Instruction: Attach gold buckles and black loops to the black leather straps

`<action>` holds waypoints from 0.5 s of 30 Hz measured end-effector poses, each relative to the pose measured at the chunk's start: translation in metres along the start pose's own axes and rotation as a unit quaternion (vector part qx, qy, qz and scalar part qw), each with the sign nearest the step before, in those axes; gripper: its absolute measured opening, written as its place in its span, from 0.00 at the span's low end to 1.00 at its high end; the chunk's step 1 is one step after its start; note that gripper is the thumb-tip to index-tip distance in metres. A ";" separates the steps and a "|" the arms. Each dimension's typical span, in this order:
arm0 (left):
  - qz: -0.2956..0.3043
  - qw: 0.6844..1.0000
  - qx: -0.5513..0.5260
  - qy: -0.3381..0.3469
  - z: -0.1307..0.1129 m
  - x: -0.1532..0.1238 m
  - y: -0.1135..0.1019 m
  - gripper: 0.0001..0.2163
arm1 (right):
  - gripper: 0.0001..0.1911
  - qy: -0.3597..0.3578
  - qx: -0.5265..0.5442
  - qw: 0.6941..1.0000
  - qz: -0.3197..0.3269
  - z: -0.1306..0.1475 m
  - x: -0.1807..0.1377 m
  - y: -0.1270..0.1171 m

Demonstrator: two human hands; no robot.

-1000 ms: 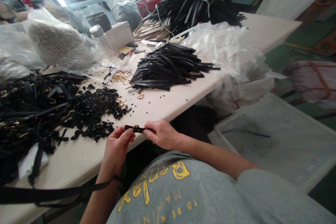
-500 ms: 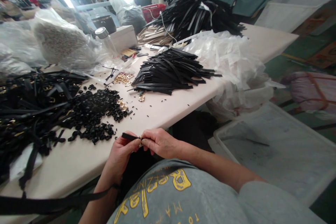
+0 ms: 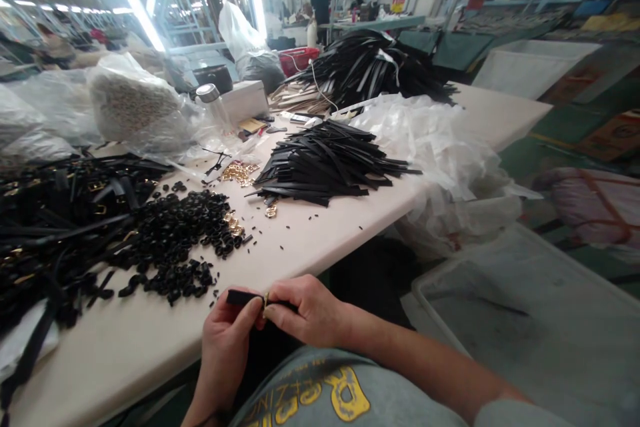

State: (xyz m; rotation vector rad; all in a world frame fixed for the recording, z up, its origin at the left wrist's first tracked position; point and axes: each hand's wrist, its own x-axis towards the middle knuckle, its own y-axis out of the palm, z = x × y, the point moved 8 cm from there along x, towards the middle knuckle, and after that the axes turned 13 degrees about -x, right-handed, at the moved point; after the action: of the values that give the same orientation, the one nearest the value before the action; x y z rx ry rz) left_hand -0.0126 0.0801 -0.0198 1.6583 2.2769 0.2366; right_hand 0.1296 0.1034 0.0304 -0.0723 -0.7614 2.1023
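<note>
Left hand (image 3: 227,335) and right hand (image 3: 314,315) pinch the black strap (image 3: 242,297); the gold buckle (image 3: 266,299) between them could slip if a thumb loosens.

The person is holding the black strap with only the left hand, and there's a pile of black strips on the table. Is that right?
Not quite: it isn't only the left hand. The head view shows the right hand gripping the black strap too. The pile of black strips is on the table, as you said.
</note>
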 end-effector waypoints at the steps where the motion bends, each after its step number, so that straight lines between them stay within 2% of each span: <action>1: 0.005 0.999 0.029 0.031 -0.006 -0.001 0.002 0.12 | 0.11 0.004 -0.006 1.000 -0.008 -0.001 0.000 -0.001; 5: 0.015 0.984 0.108 0.142 -0.032 -0.009 0.008 0.08 | 0.10 0.021 -0.006 0.998 -0.057 -0.004 0.000 -0.006; 8: 0.069 0.979 0.103 0.160 -0.040 -0.013 0.014 0.09 | 0.10 0.035 0.017 0.996 -0.076 -0.008 0.000 -0.012; 11: 0.125 0.985 0.060 0.106 -0.028 -0.006 0.014 0.13 | 0.11 0.041 0.023 0.997 -0.068 -0.011 0.001 -0.015; 15: 0.125 0.991 0.002 -0.042 0.003 0.007 0.006 0.10 | 0.11 0.014 0.029 0.999 -0.015 -0.009 0.001 -0.010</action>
State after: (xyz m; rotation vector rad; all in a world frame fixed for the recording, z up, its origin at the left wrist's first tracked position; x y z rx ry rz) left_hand -0.0080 0.0887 -0.0221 1.9175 2.0073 0.2149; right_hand 0.1390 0.1126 0.0285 -0.0589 -0.6813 2.0889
